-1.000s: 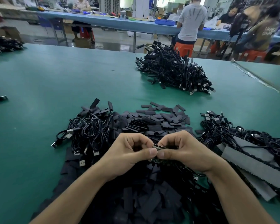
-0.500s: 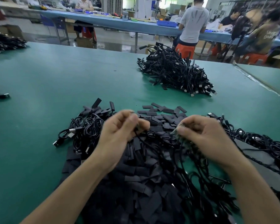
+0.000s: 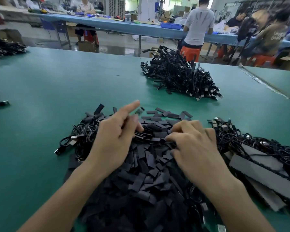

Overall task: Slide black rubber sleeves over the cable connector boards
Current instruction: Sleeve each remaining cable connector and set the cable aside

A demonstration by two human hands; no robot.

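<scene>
Hundreds of black rubber sleeves [image 3: 146, 164] lie heaped on the green table [image 3: 57, 84], with both hands over the heap's far half. The left hand [image 3: 114, 139] hovers, fingers spread, holding nothing. The right hand [image 3: 194, 148] curls into the heap; I cannot tell whether it pinches a sleeve. Cables [image 3: 238, 136] lie tangled just right of the heap. This looks like the picking step: next, single out one sleeve and bring a cable's board to it.

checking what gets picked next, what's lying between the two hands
Head view: only loose black rubber sleeves from the pile lie between the left hand and the right hand.
</scene>
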